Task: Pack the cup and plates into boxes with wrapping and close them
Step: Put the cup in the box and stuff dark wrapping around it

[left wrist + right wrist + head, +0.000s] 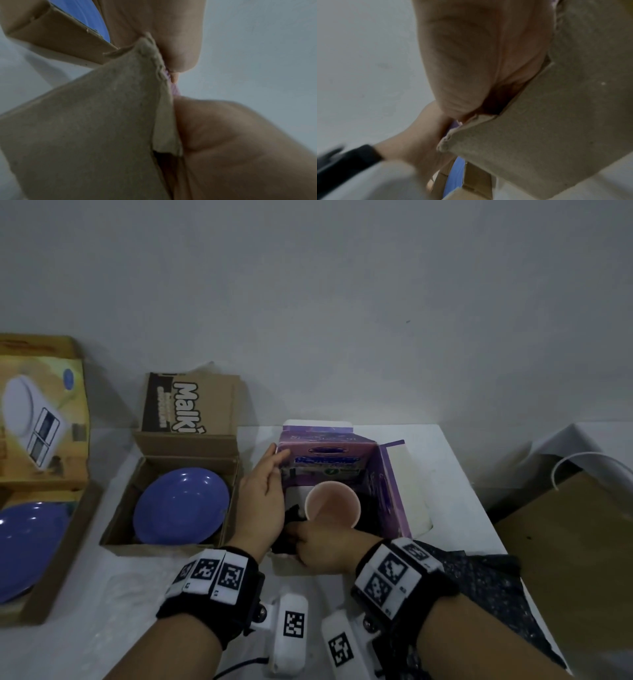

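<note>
Right hand (pixel 320 549) works at the near-left corner of the purple box (pixel 387 474), fingers curled down into dark wrapping (pixel 289 520) packed beside the cup (pixel 333 504); the fingertips are buried, so whether it pinches the wrapping or only pushes it I cannot tell. Left hand (pixel 262 491) lies against the box's left wall, fingers fairly straight along the outside and reaching the far-left corner; the left wrist view shows the thumb (pixel 185 44) on the inner side of the grey cardboard edge, so it is a light steadying clamp on the wall rather than a fist. Cup stands inside the purple box, near-left of centre, upright, mouth open to the ceiling, long axis vertical (inside looks pinkish, empty as far as can be seen). Flaps are open, one raised at the far side, one splayed to the right. Judgement: the step is padding round the cup. To do it well, feed wrapping evenly down the gap on all sides so the cup stays plumb and does not tip toward the right wall; keep the left hand bracing the wall against bowing. To the left, a brown box (pixel 171 505) holds a blue plate (pixel 181 505), uncovered; further left a yellow box (pixel 44 508) holds another blue plate (pixel 30 546). Both are unclosed.
</note>
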Motion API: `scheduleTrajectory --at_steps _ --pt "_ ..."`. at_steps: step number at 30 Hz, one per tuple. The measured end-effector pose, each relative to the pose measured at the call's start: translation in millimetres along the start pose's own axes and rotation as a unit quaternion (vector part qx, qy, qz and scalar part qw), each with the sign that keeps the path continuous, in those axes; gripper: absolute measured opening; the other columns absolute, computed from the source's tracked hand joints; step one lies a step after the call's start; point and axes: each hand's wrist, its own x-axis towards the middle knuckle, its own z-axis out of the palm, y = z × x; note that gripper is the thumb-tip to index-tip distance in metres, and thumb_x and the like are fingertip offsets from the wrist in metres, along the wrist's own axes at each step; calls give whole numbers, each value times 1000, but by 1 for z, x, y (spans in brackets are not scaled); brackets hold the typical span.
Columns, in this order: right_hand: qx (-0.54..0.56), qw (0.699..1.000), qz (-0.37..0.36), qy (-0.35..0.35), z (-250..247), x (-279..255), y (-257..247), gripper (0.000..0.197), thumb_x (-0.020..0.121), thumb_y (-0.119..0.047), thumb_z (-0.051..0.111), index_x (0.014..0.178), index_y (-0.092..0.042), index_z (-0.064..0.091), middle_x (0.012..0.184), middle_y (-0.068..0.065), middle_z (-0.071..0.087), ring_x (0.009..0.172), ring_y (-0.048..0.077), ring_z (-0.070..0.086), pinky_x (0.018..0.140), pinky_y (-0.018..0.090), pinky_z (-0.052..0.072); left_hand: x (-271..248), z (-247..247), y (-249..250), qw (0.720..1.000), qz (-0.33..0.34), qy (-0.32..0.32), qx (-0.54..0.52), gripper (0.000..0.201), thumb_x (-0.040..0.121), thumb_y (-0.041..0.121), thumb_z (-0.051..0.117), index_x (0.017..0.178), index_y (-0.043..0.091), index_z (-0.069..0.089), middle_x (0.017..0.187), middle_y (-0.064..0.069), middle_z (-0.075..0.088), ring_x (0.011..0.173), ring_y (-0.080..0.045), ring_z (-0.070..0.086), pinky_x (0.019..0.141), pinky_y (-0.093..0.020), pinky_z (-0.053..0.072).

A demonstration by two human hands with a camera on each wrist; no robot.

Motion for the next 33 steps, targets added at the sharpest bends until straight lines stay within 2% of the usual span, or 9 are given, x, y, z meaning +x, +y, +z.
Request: scheduleTrajectory --at_steps 6,12,15,17,19,21,25,30,33 --pt "-5 999 -44 -31 -21 -5 -2 35 101 -29 40 119 -6 59 121 11 61 109 26 55 94 32 43 0 1 0 1000 5 3 0 36 101 12 36 124 26 60 141 18 41 124 8 39 104 -19 35" --pt "-47 987 -15 -153 -5 4 1 45 105 -23 19 143 -4 34 148 15 37 136 27 33 111 29 19 0 0 -1 1000 15 1 13 36 101 11 36 124 25 60 143 17 41 122 9 38 97 -11 33" --pt "-10 998 -8 -60 -16 -9 4 42 100 -38 36 122 -10 59 126 13 59 114 26 54 103 35 38 2 -1 -3 998 25 1 61 36 100 11 37 125 26 59 144 13 43 123 2 41 101 -18 37" --pt "-16 992 -15 128 -27 -22 13 28 92 -38 52 100 -17 70 102 2 67 93 18 60 88 34 49 3 0 -3 992 40 8 118 38 98 13 37 127 28 56 142 7 48 124 -14 47 104 -33 40" --pt "-21 949 43 313 -38 -39 26 16 87 -32 57 97 -22 65 101 -2 60 89 15 55 78 27 46 2 0 1 985 55 22 164 42 96 11 38 132 29 51 135 -2 55 117 -26 49 101 -36 41" --pt "-44 901 116 415 -40 -52 43 18 85 -22 59 102 -19 57 105 4 50 95 21 49 74 28 39 -1 1 8 978 49 30 198 47 95 7 38 137 28 45 125 -8 58 113 -29 44 95 -33 36" --pt "74 903 149 396 -23 -58 66 28 86 -4 52 110 -19 53 105 6 57 94 27 56 69 30 38 -4 3 17 967 64 26 244 55 91 3 38 139 28 40 120 -8 60 109 -31 42 92 -39 37" --pt "262 862 133 413 -16 -76 89 13 93 -23 54 105 -26 49 95 2 67 77 21 65 71 37 54 1 4 8 948 104 22 301 58 83 0 40 137 22 39 124 -8 58 104 -35 48 92 -43 38" --pt "152 899 248 327 -9 -97 115 12 97 -24 45 103 -17 52 103 11 65 85 26 58 72 32 45 6 5 0 934 121 12 337 57 81 2 42 135 21 39 119 -9 59 101 -36 52 90 -43 38"
